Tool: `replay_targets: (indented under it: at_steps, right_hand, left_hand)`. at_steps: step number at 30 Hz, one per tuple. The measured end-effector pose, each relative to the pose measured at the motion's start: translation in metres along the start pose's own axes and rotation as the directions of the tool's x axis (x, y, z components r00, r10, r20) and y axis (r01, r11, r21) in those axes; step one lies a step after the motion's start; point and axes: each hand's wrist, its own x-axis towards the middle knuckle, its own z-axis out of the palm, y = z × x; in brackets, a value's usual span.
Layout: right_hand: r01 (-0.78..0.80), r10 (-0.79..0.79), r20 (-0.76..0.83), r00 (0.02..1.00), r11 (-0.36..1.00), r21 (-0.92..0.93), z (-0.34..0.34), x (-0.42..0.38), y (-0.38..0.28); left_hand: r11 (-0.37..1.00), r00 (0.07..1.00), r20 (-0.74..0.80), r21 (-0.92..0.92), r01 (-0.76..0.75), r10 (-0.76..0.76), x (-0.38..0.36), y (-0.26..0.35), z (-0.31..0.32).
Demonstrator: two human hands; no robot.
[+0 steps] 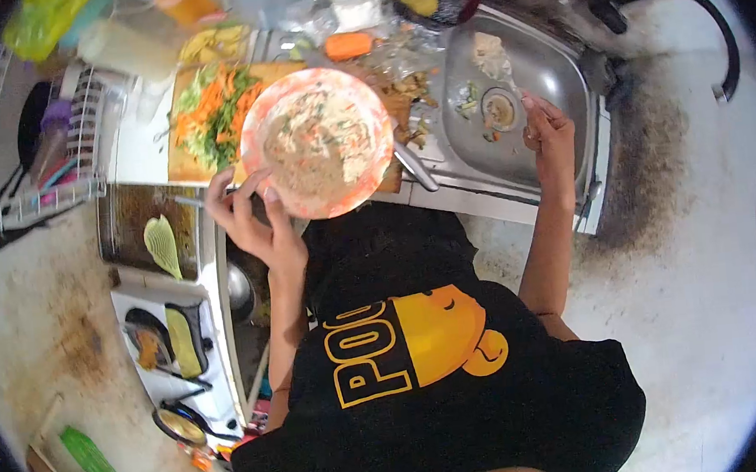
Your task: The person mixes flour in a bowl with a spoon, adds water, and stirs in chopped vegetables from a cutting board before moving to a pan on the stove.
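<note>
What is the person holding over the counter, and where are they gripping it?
The left hand holds the orange-patterned bowl of mixed food by its near rim. The right hand is over the sink; whether it holds anything cannot be told.

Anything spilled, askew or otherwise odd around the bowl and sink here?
Yes. Food scraps lie scattered on the counter between the wooden cutting board and the steel sink. The orange-patterned bowl of batter, held by the left hand, tilts.

A home kitchen, it seems: steel sink [526, 79], stove [178, 361], chopped vegetables on a cutting board [185, 163].
</note>
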Motion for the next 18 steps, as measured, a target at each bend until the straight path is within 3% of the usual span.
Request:
replay_targets:
  at_steps: [1,3,4,7,9,11,12,14,15,17,18]
  right_hand:
    - [0.01,-0.01,-0.032,0.999,1.0,0.008,-0.009,-0.002,0.005]
    - [0.094,-0.137,-0.3,0.944,0.984,-0.153,-0.025,-0.007,0.016]
    - [0.176,-0.212,-0.332,0.919,0.975,-0.135,-0.035,-0.009,0.024]
    - [0.182,-0.226,-0.498,0.837,0.974,-0.136,-0.05,-0.01,0.049]
    - [0.236,-0.256,-0.519,0.815,0.966,-0.107,-0.062,-0.004,0.072]
    - [0.135,-0.089,-0.535,0.84,0.99,0.047,-0.059,-0.008,0.076]
    - [0.135,-0.086,-0.538,0.839,0.989,0.052,-0.06,-0.011,0.076]
    - [0.02,0.095,-0.4,0.912,0.961,0.275,-0.062,-0.016,0.074]
    - [0.025,0.094,-0.402,0.911,0.959,0.281,-0.059,-0.017,0.07]
    - [-0.14,0.291,-0.271,0.918,0.875,0.463,-0.052,-0.017,0.06]
    - [-0.136,0.288,-0.268,0.919,0.872,0.47,-0.048,-0.018,0.058]
  left_hand:
    - [1.0,1.0,-0.003,-0.011,0.008,-0.008,0.002,0.0,0.002]
    - [0.999,1.0,-0.002,-0.031,-0.027,0.027,0.006,-0.002,0.003]
    - [0.999,0.999,0.003,-0.029,-0.042,0.042,0.008,-0.002,0.003]
    - [0.995,0.996,0.009,-0.042,-0.09,0.091,0.014,-0.006,0.006]
    - [0.992,0.993,0.002,-0.048,-0.119,0.119,0.017,-0.004,0.009]
    - [0.992,0.995,0.002,-0.076,-0.099,0.099,0.019,0.0,0.01]
    - [0.992,0.994,0.004,-0.075,-0.105,0.105,0.019,0.001,0.01]
    - [0.99,0.992,0.022,-0.073,-0.119,0.121,0.02,0.006,0.012]
    - [0.989,0.991,0.022,-0.073,-0.127,0.129,0.02,0.012,0.014]
    - [0.98,0.983,0.094,-0.142,-0.141,0.155,0.02,0.026,0.018]
    - [0.976,0.978,0.107,-0.143,-0.164,0.18,0.02,0.027,0.02]
